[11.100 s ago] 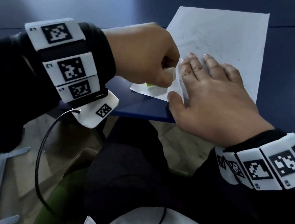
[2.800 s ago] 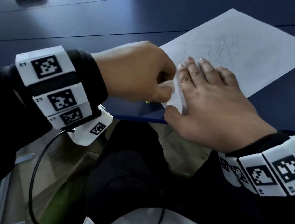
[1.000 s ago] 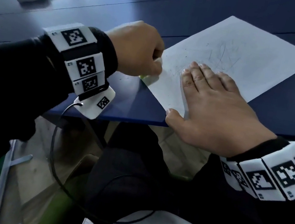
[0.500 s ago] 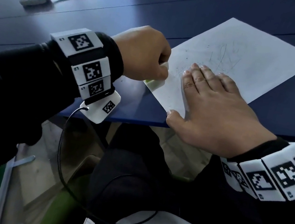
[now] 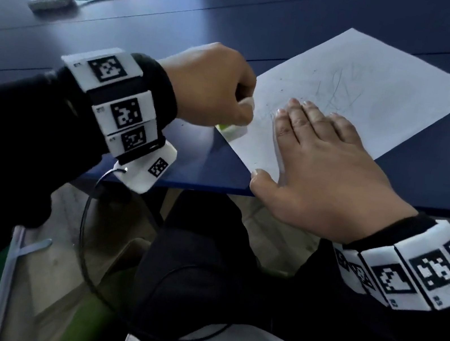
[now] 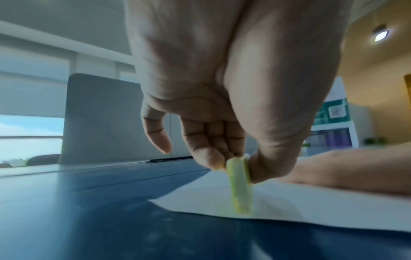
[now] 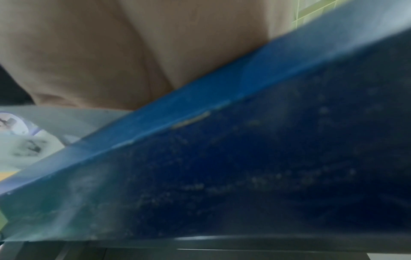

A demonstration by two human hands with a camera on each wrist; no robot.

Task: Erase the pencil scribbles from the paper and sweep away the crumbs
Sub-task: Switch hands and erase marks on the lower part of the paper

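A white sheet of paper (image 5: 380, 86) lies askew on the dark blue table (image 5: 182, 29), with faint pencil scribbles (image 5: 335, 90) near its middle and small dark crumbs (image 5: 281, 90) left of them. My left hand (image 5: 211, 87) pinches a pale green-and-white eraser (image 5: 232, 128), which stands on the paper's near left edge. In the left wrist view the eraser (image 6: 240, 186) sits between thumb and fingertips, its lower end on the paper (image 6: 311, 207). My right hand (image 5: 317, 162) lies flat on the paper, fingers straight, pressing it down. The right wrist view shows only the palm (image 7: 133, 52) and the table edge (image 7: 200, 109).
A grey device (image 5: 51, 0) with a cable lies at the far left of the table. The near table edge (image 5: 200, 187) runs just under my right palm. My lap and a black cable (image 5: 85, 251) are below it.
Over the last second my left hand with the eraser slid a short way toward me along the paper's left edge. My right hand stayed flat on the paper.
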